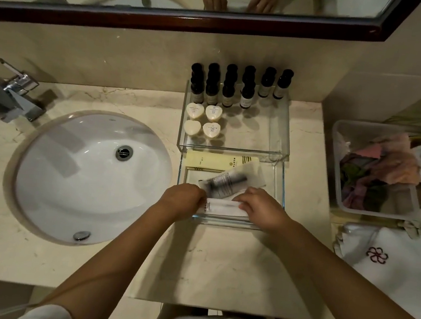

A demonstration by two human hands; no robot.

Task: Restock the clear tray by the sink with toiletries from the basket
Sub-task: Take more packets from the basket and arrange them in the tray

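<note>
A faucet (11, 94) stands at the far left of the marble counter (219, 264), beside the round white sink (88, 177). Right of the sink sit two clear trays, one behind the other. The far tray (231, 151) holds a row of dark bottles (230, 88) along its back and four heart-shaped soaps (203, 119) in its left corner. The near tray (281, 182) holds a yellow packet (219, 161) at the back and a tube packet (230, 183) lying askew in the middle. Over the tray's front edge, the left hand (183, 198) pinches the left end of a white packet (225, 207), and the right hand (261, 207) pinches its right end, fingers curled. Well to the right stands the basket (339, 157), filled with crumpled cloths, with a folded white towel (389, 256) in front of it.
</note>
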